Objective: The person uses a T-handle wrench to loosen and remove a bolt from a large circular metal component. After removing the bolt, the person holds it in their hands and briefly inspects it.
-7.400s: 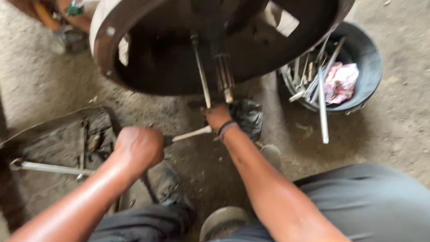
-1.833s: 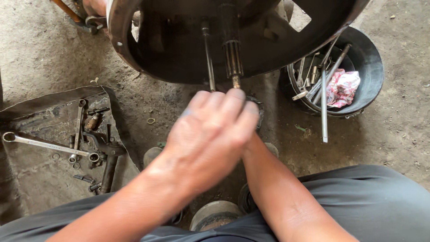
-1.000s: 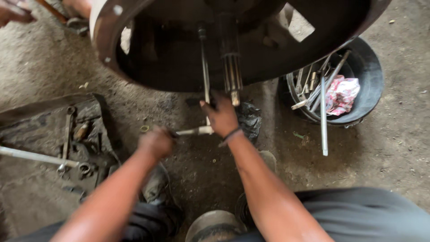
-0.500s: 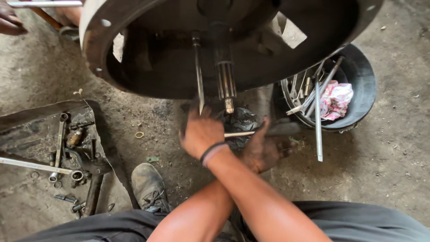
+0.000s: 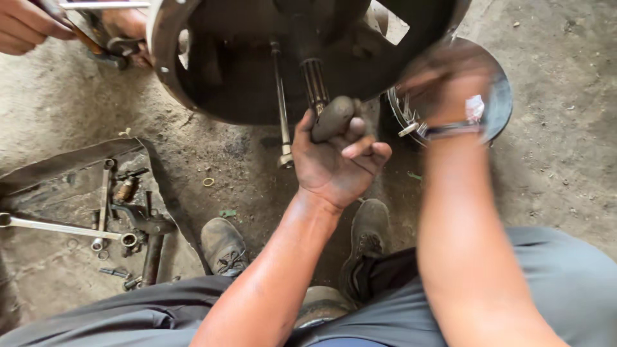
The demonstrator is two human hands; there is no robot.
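My left hand (image 5: 334, 164) is in the middle of the view, shut on a dark grey rounded lump (image 5: 331, 117). The lump is pressed against the lower end of a splined shaft (image 5: 315, 80). That shaft hangs out of a large round metal housing (image 5: 167, 71). A thin rod (image 5: 281, 96) with a nut at its end hangs just left of the shaft. My right hand (image 5: 450, 83), with a band at the wrist, is blurred over a black bucket (image 5: 501, 103) at the upper right. Whether it holds anything is unclear.
A dark mat (image 5: 38, 173) at the left carries a long spanner (image 5: 58, 226), sockets and other tools. Another person's hand (image 5: 29, 26) grips a tool at the top left. My two shoes (image 5: 222, 244) rest on the dirt floor below the housing.
My arms have uncrossed. My right hand swung from under the housing over to the bucket. My left hand now grips the dark lump at the shaft's end.
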